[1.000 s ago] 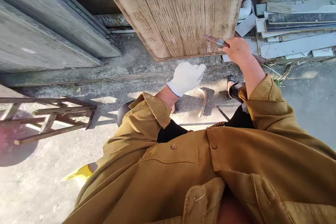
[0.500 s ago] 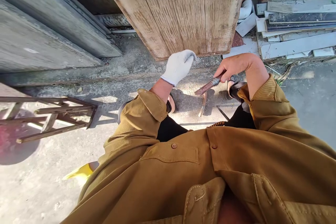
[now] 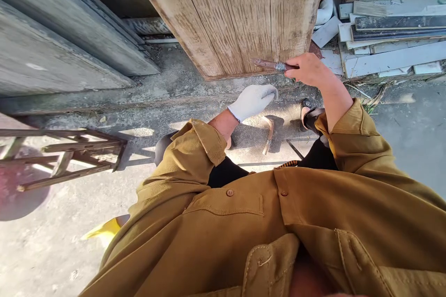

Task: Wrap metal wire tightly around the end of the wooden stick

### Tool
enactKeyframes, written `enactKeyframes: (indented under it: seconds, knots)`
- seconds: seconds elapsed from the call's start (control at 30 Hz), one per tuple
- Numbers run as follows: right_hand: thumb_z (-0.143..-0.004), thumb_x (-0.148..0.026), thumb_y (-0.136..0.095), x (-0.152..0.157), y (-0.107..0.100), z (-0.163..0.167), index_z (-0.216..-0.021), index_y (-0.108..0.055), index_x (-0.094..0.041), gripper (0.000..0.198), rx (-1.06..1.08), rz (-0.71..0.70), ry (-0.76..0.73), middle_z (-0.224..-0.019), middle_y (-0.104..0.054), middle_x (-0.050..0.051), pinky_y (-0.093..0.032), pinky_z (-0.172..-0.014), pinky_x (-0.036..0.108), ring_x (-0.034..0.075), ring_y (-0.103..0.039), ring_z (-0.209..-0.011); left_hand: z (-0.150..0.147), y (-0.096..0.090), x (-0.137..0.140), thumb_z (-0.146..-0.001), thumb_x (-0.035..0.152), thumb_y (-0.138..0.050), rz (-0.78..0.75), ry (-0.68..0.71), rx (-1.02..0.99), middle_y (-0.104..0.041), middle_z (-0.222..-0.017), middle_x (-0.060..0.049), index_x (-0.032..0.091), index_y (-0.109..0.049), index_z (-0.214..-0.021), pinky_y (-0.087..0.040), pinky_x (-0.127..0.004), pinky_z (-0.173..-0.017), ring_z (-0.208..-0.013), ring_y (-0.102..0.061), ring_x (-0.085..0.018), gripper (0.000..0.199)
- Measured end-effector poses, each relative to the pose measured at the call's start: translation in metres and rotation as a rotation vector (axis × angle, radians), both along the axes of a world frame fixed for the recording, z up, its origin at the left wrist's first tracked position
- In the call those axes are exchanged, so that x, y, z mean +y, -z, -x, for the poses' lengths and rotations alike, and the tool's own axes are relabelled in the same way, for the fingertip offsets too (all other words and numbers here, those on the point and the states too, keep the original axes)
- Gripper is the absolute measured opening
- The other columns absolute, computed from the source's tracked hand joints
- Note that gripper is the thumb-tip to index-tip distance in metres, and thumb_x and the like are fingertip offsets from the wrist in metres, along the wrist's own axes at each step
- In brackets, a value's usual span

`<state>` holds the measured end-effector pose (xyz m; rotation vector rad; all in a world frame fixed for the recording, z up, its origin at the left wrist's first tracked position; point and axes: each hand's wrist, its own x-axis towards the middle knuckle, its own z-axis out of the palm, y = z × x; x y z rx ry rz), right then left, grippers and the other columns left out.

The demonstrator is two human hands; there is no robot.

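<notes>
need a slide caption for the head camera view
Bare right hand grips a wire-wound wooden stick, gloved left hand curled nearby, before a weathered plank panel.

Room beside left hand [image 3: 256,101]; wooden panel [image 3: 240,14] blocks ahead

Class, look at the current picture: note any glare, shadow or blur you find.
Head view: the sunlit ground at lower left is washed out by glare; head view: a dark shadow lies beside the curved stick; head view: the wire-bound stick in the right hand looks slightly soft at its tip.
</notes>
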<state>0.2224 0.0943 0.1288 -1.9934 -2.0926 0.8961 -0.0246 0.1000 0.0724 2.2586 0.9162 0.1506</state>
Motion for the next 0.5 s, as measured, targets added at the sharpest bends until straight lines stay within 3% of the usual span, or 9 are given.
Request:
enactKeyframes:
  seconds: [0.1, 0.2, 0.27, 0.37, 0.43, 0.5]
  knots:
    - [-0.106, -0.033, -0.071, 0.001, 0.001, 0.015, -0.107, -0.084, -0.02, 0.019, -0.264, 0.074, -0.085, -0.094, -0.073, 0.012, -0.05, -0.085, 0.04, 0.03, -0.067, -0.099, 0.003, -0.002, 0.002, -0.107, 0.024, -0.052, -0.048, 0.007, 0.032, -0.086, -0.108, -0.006, 0.02, -0.086, -0.122, -0.057, -0.036, -0.101, -0.107, -0.08, -0.028, 0.038]
    - [-0.102, -0.024, -0.074, 0.001, 0.001, 0.022, -0.105, -0.085, -0.02, 0.012, -0.327, 0.317, -0.264, -0.082, -0.072, 0.007, -0.046, -0.076, 0.037, 0.024, -0.067, -0.084, 0.007, -0.004, 0.006, -0.106, 0.026, -0.053, -0.094, 0.004, 0.097, -0.086, -0.113, -0.008, 0.02, -0.087, -0.123, -0.058, -0.038, -0.102, -0.112, -0.08, -0.031, 0.038]
    - [-0.102, -0.021, -0.074, 0.001, 0.002, 0.02, -0.101, -0.084, -0.018, 0.011, -0.236, 0.459, -0.412, -0.073, -0.067, 0.002, -0.044, -0.073, 0.034, 0.02, -0.065, -0.075, 0.01, -0.006, 0.01, -0.104, 0.027, -0.055, -0.081, 0.013, 0.102, -0.087, -0.115, -0.008, 0.02, -0.087, -0.121, -0.058, -0.038, -0.104, -0.115, -0.08, -0.031, 0.037]
    - [-0.101, -0.022, -0.072, 0.003, 0.004, 0.009, -0.093, -0.081, -0.017, 0.013, -0.027, 0.558, -0.563, -0.071, -0.066, -0.001, -0.044, -0.072, 0.03, 0.015, -0.062, -0.071, 0.016, -0.006, 0.019, -0.101, 0.027, -0.058, 0.029, 0.04, 0.01, -0.086, -0.111, -0.006, 0.02, -0.087, -0.116, -0.059, -0.036, -0.101, -0.108, -0.079, -0.027, 0.033]
    - [-0.099, -0.03, -0.074, 0.003, 0.002, 0.0, -0.089, -0.078, -0.018, 0.016, 0.16, 0.56, -0.589, -0.075, -0.068, -0.001, -0.045, -0.071, 0.029, 0.014, -0.06, -0.07, 0.02, -0.007, 0.024, -0.1, 0.028, -0.06, 0.151, 0.031, -0.086, -0.082, -0.097, -0.005, 0.018, -0.085, -0.111, -0.061, -0.034, -0.092, -0.091, -0.077, -0.023, 0.029]
    - [-0.096, -0.043, -0.077, 0.001, -0.003, -0.008, -0.086, -0.075, -0.019, 0.026, 0.377, 0.459, -0.527, -0.076, -0.067, 0.0, -0.045, -0.07, 0.029, 0.013, -0.056, -0.068, 0.022, -0.008, 0.025, -0.102, 0.029, -0.061, 0.3, -0.025, -0.192, -0.072, -0.079, -0.002, 0.017, -0.082, -0.107, -0.06, -0.032, -0.08, -0.072, -0.068, -0.018, 0.024]
